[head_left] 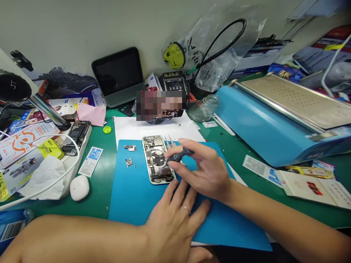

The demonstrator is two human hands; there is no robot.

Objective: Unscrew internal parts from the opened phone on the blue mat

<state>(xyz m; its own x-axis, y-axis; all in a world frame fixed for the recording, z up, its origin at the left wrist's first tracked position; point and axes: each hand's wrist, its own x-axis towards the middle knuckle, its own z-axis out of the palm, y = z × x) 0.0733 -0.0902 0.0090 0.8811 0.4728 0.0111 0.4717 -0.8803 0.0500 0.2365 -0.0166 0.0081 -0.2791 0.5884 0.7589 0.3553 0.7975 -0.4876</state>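
An opened phone lies on the blue mat, its circuit boards and inner parts showing. My right hand is closed around a small dark-handled screwdriver over the phone's right side; the tip is too blurred to make out. Flat on the mat, fingers spread, rests my left hand, with its fingertips at the phone's lower right corner. A ring is on one finger. To the left of the phone lie a metal-covered part, a small bracket and tiny bits. Slim metal tools lie partly behind my right hand.
A blue machine fills the right side, with a glass jar beside it. At the back stand a dark-screened smart display and a propped phone. A white earbud case, another opened phone and a white cable are left.
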